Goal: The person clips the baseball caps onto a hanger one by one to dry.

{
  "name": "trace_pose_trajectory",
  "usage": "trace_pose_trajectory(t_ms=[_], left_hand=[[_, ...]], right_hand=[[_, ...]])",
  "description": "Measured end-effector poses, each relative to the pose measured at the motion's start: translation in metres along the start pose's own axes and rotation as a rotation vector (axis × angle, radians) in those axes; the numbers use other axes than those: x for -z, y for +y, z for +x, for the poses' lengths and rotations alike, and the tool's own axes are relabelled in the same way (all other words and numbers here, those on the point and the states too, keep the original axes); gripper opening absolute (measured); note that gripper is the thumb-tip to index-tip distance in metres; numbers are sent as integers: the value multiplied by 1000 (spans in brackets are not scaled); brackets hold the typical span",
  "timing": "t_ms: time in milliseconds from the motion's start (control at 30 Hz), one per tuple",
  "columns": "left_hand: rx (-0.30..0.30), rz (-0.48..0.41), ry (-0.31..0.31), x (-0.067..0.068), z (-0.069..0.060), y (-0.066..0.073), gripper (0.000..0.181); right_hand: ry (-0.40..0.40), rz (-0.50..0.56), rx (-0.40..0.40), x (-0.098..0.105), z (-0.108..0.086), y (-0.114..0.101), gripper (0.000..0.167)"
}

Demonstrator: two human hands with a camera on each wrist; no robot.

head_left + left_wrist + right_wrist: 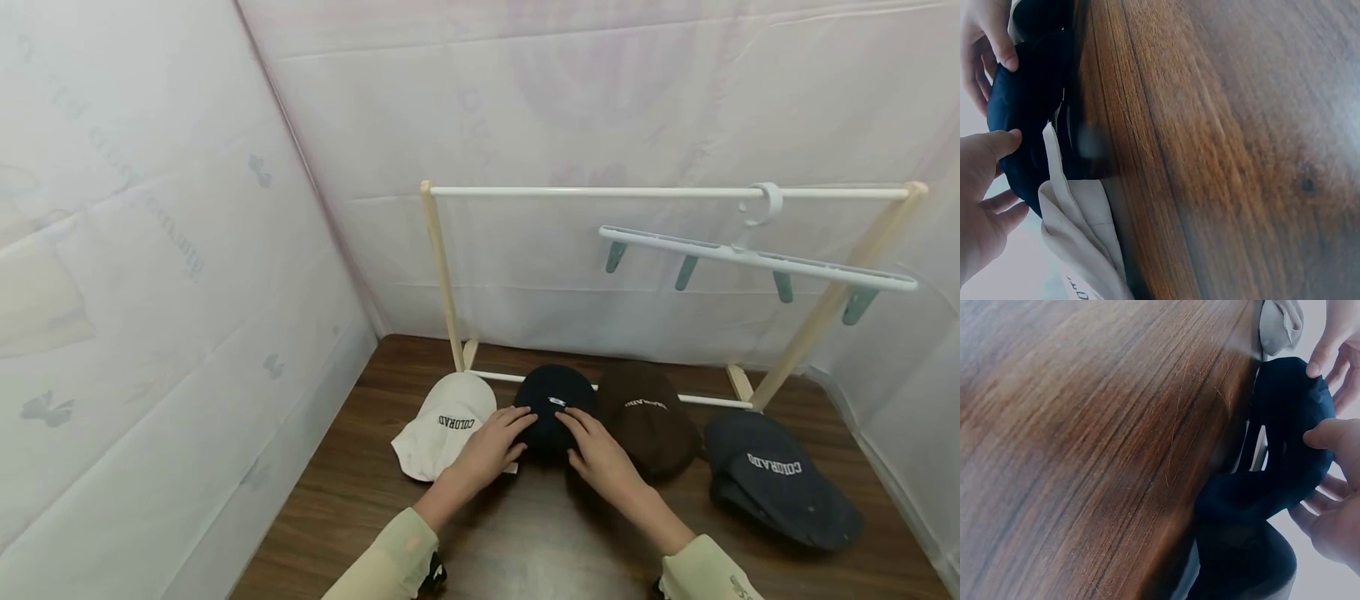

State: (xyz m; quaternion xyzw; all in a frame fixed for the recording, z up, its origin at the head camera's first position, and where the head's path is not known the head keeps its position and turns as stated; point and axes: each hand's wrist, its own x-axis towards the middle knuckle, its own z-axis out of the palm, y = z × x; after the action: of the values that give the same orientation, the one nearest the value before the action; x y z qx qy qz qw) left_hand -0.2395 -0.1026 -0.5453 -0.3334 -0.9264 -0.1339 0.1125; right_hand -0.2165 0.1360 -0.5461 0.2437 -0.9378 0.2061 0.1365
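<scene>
A dark navy baseball cap (pixel 553 382) with a small white emblem sits at the back of the table, between both hands. My left hand (pixel 486 450) grips its left side, thumb at the near edge and fingers over the crown. On the other side, my right hand (pixel 603 462) holds it the same way. In the right wrist view, the thumbs press the navy cap (pixel 1272 387) from the near side, with fingers behind it. A white COLORADO cap (pixel 457 408) lies just left of it, and a brown lettered cap (pixel 648 425) stands close on the right.
A blue-grey COLORADO cap (pixel 780 475) lies farther right on the wooden table (pixel 337 500). Behind the caps stands a rack with a white top rail (pixel 600 192). From its right part hangs a white hanger (pixel 712 250) with several teal clips. Pale sheeting surrounds the table.
</scene>
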Motion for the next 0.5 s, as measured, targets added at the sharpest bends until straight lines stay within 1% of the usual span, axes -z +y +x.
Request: trace_pose_trajectory(t_ms=[167,267,367,500], left_hand=[[-5,-11,9,2,1,1,48],[-7,-10,19,2,1,1,47],[-5,-11,30,1,1,1,45],[-9,-36,50,1,3,0,43]], right_hand=[[-8,2,-9,0,2,2,62],[-6,0,-1,0,2,4,62],[13,-1,19,0,3,4,60],[50,-5,48,0,4,5,60]])
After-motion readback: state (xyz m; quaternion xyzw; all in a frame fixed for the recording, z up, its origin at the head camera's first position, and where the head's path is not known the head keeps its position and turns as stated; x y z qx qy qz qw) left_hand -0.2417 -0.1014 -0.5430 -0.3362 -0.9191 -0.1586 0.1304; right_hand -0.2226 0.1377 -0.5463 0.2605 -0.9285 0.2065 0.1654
